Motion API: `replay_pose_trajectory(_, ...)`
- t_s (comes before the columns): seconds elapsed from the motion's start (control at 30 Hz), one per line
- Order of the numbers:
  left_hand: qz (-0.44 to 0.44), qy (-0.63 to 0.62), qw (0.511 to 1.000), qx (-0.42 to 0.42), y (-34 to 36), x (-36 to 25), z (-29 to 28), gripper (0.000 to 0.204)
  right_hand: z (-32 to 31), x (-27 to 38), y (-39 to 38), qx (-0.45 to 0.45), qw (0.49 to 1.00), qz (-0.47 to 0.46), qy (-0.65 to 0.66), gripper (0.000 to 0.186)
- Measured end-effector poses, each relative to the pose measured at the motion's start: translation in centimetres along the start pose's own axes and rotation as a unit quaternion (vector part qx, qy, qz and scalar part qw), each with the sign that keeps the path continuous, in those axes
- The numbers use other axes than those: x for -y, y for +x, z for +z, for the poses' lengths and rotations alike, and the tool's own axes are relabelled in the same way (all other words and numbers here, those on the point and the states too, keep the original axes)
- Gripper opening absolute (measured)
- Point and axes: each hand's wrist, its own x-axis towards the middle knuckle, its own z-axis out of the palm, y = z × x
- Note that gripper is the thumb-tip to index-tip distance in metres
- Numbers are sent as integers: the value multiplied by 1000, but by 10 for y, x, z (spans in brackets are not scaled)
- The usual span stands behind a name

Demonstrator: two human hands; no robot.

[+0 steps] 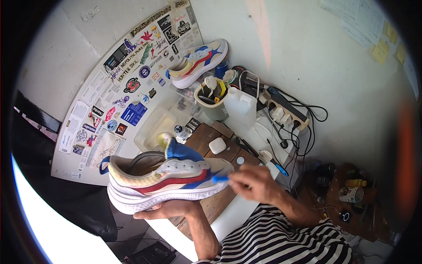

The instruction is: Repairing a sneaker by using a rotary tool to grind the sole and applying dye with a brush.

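A white and cream sneaker (176, 168) with red and blue panels is held up over the work table, its toe to the right. My left hand (169, 210) supports it from below, palm under the white sole. The shoe's tongue is pulled up and no laces show in it. In my right hand (255, 184), the fingers pinch a slim blue tool (220, 179) against or just in front of the toe. Motion smears the tool, so its exact kind cannot be made out.
Behind stand a matching sneaker (200, 64), a green bin (212, 110) of brushes and a white jug (241, 105). A small white case (217, 145) lies on the wooden board (200, 143). Power strips (288, 113) with tangled cables run to the right. A stickered panel (99, 136) leans on the left.
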Motion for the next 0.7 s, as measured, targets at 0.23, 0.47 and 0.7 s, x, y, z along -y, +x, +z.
replay_pose_trajectory(0.23, 64, 48, 996, -30, 18, 2, -11, 98, -6, -5, -16, -50, 992, 113, 0, 22)
replay_pose_trajectory(0.47, 68, 52, 995, -45, 20, -4, -6, 99, -3, 10, -7, -94, 991, 91, -1, 22)
replay_pose_trajectory(0.7, 85, 34, 996, -17, 16, 7, -11, 100, 23, 50, -8, -13, 996, -66, -62, 30)
